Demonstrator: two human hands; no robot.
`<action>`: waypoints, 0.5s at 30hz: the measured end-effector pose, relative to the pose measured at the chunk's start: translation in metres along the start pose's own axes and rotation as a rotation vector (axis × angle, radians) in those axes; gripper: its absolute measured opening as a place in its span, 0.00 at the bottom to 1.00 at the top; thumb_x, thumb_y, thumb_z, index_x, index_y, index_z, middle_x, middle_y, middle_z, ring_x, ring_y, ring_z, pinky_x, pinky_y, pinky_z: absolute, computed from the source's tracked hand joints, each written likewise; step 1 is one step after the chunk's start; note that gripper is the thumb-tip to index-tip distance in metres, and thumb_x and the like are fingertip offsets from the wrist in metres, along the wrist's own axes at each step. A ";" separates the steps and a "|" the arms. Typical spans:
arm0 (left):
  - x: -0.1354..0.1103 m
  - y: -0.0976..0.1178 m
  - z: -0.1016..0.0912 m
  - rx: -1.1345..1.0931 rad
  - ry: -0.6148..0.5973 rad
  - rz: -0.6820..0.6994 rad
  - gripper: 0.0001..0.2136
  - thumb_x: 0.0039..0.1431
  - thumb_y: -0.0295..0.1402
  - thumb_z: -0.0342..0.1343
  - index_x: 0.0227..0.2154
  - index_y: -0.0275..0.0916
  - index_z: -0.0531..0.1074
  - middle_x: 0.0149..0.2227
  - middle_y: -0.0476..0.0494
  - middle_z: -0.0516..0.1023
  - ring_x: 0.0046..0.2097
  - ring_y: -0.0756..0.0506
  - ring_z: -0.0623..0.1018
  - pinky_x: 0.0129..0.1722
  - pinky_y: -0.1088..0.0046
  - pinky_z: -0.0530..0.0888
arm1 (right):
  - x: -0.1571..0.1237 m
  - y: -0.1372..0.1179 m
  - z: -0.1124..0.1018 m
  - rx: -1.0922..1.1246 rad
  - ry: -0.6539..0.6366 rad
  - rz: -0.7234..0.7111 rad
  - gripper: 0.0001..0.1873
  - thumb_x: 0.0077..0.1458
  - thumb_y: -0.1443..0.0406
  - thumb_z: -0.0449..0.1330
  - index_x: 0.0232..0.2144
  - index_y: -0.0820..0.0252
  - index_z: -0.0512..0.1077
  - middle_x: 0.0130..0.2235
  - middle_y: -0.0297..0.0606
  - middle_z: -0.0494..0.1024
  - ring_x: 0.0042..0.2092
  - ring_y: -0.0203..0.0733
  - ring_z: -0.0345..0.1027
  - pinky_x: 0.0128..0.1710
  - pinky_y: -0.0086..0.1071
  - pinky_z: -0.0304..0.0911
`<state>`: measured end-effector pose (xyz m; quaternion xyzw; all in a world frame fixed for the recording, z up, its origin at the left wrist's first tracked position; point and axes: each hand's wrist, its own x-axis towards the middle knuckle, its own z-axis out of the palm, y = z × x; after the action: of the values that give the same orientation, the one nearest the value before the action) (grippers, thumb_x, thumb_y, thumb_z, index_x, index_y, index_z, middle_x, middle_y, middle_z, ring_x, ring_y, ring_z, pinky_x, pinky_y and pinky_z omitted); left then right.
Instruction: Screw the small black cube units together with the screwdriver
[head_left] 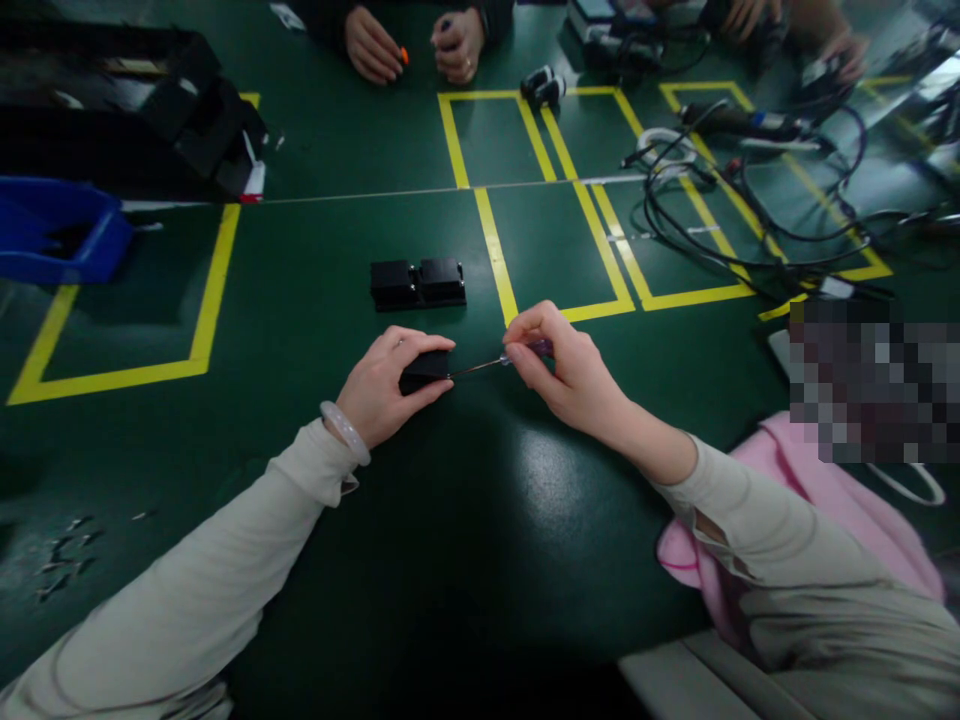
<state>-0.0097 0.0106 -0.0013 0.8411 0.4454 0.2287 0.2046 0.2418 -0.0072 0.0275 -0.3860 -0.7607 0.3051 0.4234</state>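
Note:
My left hand (386,388) grips a small black block (426,371) on the green table, thumb on its near side and fingers on its far side. In my right hand (566,370) is a screwdriver (480,367), its handle pinched between thumb and fingers. The thin shaft points left, and its tip meets the right end of the block, near a small bright spot. Just beyond my left hand, two more black blocks (418,284) sit side by side, with small shiny bits on their right ends.
Loose screws (64,560) lie at the left. A blue bin (64,232) and black racks (127,110) stand at the back left. Tangled cables (750,215) spread over the right side. Pink cloth (795,490) lies by my right arm. Across the table are a co-worker's hands (375,48).

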 end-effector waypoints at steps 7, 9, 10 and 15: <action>0.000 0.000 0.000 0.008 0.001 0.003 0.18 0.62 0.40 0.58 0.53 0.43 0.71 0.50 0.42 0.72 0.52 0.40 0.74 0.54 0.58 0.72 | 0.001 0.001 0.000 -0.009 -0.025 0.021 0.06 0.65 0.64 0.55 0.34 0.56 0.63 0.26 0.26 0.68 0.25 0.29 0.63 0.27 0.26 0.56; 0.000 0.000 0.000 0.007 0.002 0.009 0.18 0.63 0.40 0.58 0.53 0.42 0.71 0.50 0.42 0.72 0.52 0.40 0.74 0.54 0.59 0.72 | 0.001 0.001 0.000 -0.001 -0.018 0.021 0.05 0.65 0.64 0.55 0.34 0.56 0.63 0.27 0.26 0.68 0.25 0.28 0.62 0.28 0.26 0.57; 0.000 0.000 0.000 0.007 0.002 0.010 0.17 0.63 0.40 0.58 0.53 0.42 0.71 0.50 0.42 0.72 0.52 0.40 0.74 0.54 0.59 0.72 | 0.001 0.000 0.000 -0.002 -0.012 0.013 0.03 0.64 0.66 0.55 0.36 0.56 0.63 0.28 0.27 0.68 0.26 0.29 0.63 0.29 0.26 0.58; 0.000 0.000 0.000 0.013 -0.001 -0.001 0.18 0.63 0.40 0.58 0.53 0.43 0.71 0.50 0.42 0.72 0.52 0.40 0.73 0.54 0.59 0.71 | 0.001 -0.001 -0.001 -0.037 -0.017 -0.012 0.02 0.62 0.68 0.55 0.38 0.57 0.64 0.32 0.30 0.71 0.31 0.31 0.67 0.33 0.27 0.61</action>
<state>-0.0097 0.0105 -0.0009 0.8423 0.4473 0.2254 0.1994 0.2419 -0.0068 0.0293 -0.3866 -0.7722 0.2917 0.4114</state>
